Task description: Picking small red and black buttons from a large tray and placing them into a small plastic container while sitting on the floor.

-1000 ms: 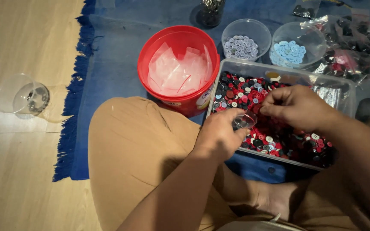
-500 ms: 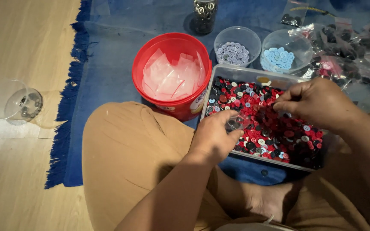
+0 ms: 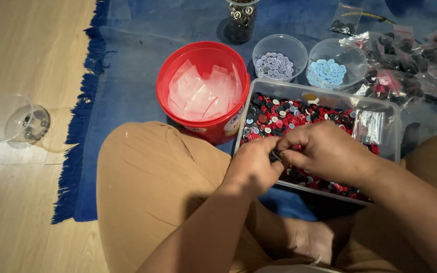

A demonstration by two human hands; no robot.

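On a blue fringed rug over a wooden floor, a seated person's left hand and right hand meet, fingertips pinched together on something too small to identify, above a clear tray of red and black buttons at the rug's near edge, beside a red bucket.

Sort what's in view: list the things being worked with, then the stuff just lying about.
In use: left hand, right hand, clear tray of red and black buttons.

Lying about: red bucket of small clear bags, bowl of grey buttons, bowl of blue buttons, tipped clear bowl.
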